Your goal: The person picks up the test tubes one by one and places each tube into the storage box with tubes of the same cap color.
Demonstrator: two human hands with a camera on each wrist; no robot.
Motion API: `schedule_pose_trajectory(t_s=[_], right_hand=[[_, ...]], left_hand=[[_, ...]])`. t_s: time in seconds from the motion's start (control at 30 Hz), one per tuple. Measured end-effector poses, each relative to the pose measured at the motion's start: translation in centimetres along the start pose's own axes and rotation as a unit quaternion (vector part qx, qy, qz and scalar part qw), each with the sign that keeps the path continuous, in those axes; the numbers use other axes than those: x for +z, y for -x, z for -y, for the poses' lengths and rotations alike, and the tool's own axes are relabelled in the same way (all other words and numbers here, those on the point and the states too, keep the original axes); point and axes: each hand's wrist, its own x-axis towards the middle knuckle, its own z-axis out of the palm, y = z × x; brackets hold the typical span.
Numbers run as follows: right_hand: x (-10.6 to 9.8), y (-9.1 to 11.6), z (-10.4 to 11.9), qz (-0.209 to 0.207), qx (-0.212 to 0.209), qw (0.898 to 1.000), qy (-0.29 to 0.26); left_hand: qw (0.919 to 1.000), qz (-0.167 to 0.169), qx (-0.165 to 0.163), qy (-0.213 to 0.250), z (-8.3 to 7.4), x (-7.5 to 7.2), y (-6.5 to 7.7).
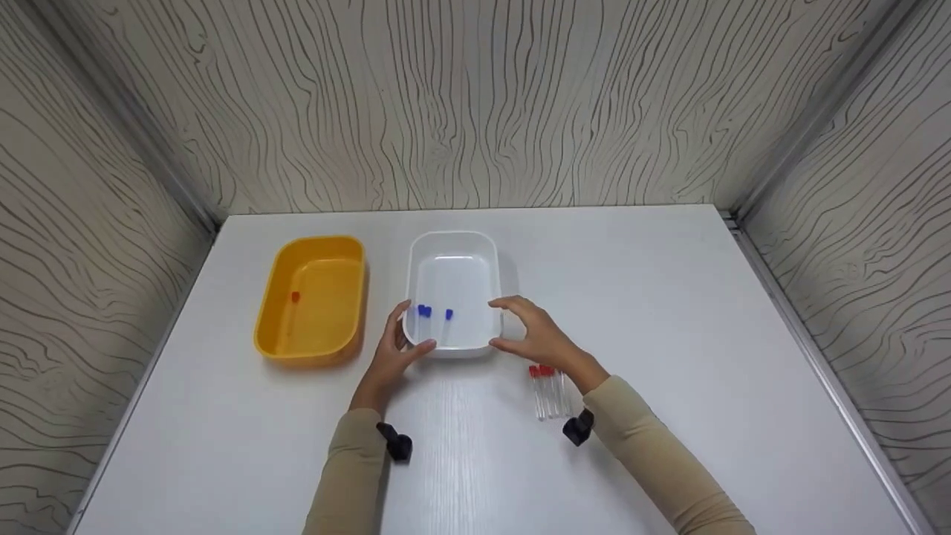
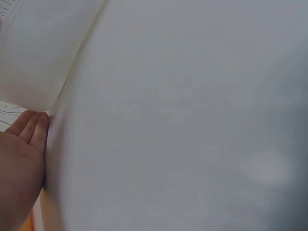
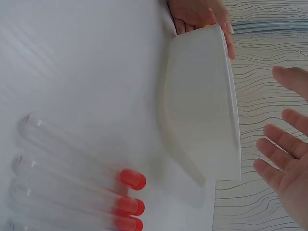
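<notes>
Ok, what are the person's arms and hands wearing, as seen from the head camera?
Both arms wear long beige sleeves, the left sleeve and the right sleeve, reaching the wrists. A small black camera unit sits at each wrist: left, right. The left hand and right hand are bare, with no gloves.

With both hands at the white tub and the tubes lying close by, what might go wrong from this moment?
1. The red-capped tubes lie loose right under the right hand; the wrist or sleeve may roll them away.
2. The left hand touches the white tub, while the right hand's grip is open and apart from it. A one-sided push may skid the tub and rattle the blue-capped tubes inside.
</notes>
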Motion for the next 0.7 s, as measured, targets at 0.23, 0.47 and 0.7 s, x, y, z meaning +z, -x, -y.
schedule_pose_trajectory(t_s=[0.23,0.47,0.7], right_hand=[[-0.7,2.0,-0.9,0.000,0.012,1.000,0.003],[-1.1,4.4,-2.0,-0.003,0.021,1.000,0.004],[-1.7,5.8,-2.5,-0.006,0.019,1.000,0.020]], left_hand=[[1.0000,-0.008,0.003,-0.005,0.4,0.0,0.1],[0.9999,-0.005,0.008,-0.005,0.6,0.2,0.2],[1.0000,-0.002,0.000,-0.009,0.4,0.0,0.0]])
